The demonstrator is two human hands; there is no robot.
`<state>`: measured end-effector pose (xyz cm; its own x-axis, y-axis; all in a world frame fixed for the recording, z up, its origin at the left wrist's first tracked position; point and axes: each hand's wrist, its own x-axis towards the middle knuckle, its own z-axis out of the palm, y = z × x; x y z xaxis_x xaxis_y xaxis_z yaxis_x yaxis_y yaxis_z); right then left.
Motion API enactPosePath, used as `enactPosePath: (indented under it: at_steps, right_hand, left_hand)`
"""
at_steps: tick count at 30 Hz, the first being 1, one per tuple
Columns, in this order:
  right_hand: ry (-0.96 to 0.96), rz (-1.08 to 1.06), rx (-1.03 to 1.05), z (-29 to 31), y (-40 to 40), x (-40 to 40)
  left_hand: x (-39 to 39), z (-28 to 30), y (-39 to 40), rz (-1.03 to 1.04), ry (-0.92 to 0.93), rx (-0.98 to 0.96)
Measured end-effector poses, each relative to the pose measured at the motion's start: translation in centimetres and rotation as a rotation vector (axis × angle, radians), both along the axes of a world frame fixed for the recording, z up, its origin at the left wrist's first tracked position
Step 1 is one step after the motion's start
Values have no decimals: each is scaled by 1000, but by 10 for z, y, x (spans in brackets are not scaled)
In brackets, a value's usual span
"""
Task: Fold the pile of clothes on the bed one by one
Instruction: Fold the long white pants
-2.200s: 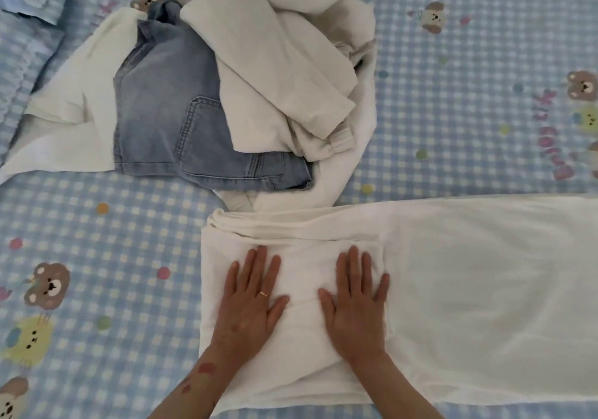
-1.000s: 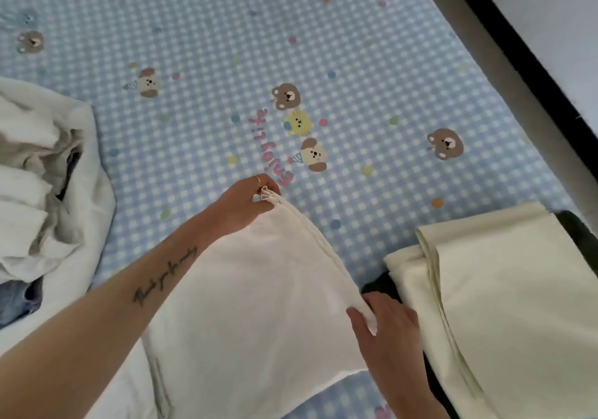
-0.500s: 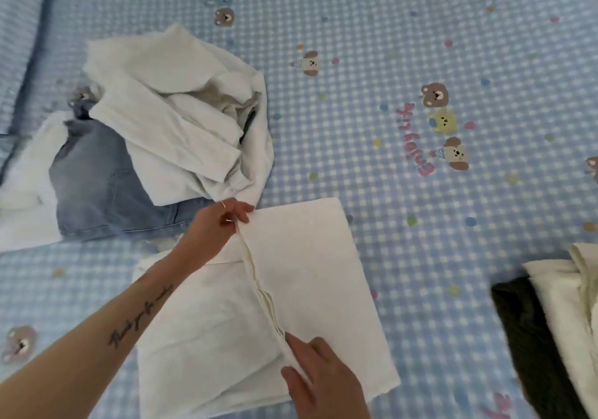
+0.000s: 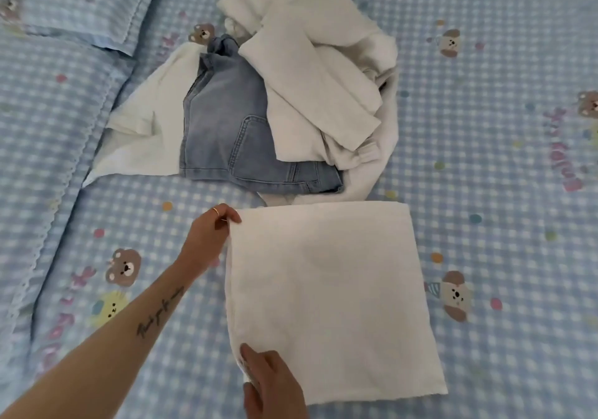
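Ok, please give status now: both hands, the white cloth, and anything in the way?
Left hand and right hand pinch the white cloth's left edge. Cloth flat, folded square. Unfolded pile just behind it.

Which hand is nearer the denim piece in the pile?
Left. The left hand pinches the far-left corner of the folded white garment, just short of the denim piece. The right hand grips the near-left corner, a garment's length farther back.

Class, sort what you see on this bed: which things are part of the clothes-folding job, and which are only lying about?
Part of the job:
- folded white garment, held at its left edge by the left hand and right hand
- denim shorts in the pile
- white clothes in the pile

Lying about:
- pillow
- checked bedsheet
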<state>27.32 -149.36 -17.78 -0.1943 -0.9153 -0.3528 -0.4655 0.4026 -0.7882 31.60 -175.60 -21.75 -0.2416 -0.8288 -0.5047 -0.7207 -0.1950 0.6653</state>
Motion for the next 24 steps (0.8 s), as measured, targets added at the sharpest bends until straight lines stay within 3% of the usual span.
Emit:
enactPosePath:
  at_steps: [1,3,6,8,11,14,17,20,24]
  right_hand:
    - [-60,14,-4,-2,-5,5]
    - [37,-36,-48,-9,-12,2]
    - [362,-172,-85,-30,-23,-36]
    - [547,-112,3,-48,-30,-75]
    - [706,72,122,-78,-23,-131]
    - [739,-125,270,-91,7,-183]
    - [520,-444,351,-93,32,-205]
    - [286,-536,268,-85,32,-198]
    - [171,-587,240,-69,28,-207]
  left_hand:
    - [2,-3,2,12,7,-14]
    - [6,-11,15,3,-70,-178]
    - [7,-25,70,-265,-159,-546]
    - [7,-39,115,-564,-185,-601]
    - [18,-64,142,-706,-317,-566]
    - [32,-70,141,-587,-348,-492]
    - [32,-64,152,-277,-267,-312]
    - [20,-51,161,-53,-165,-111]
    - [14,-33,155,92,-90,-56]
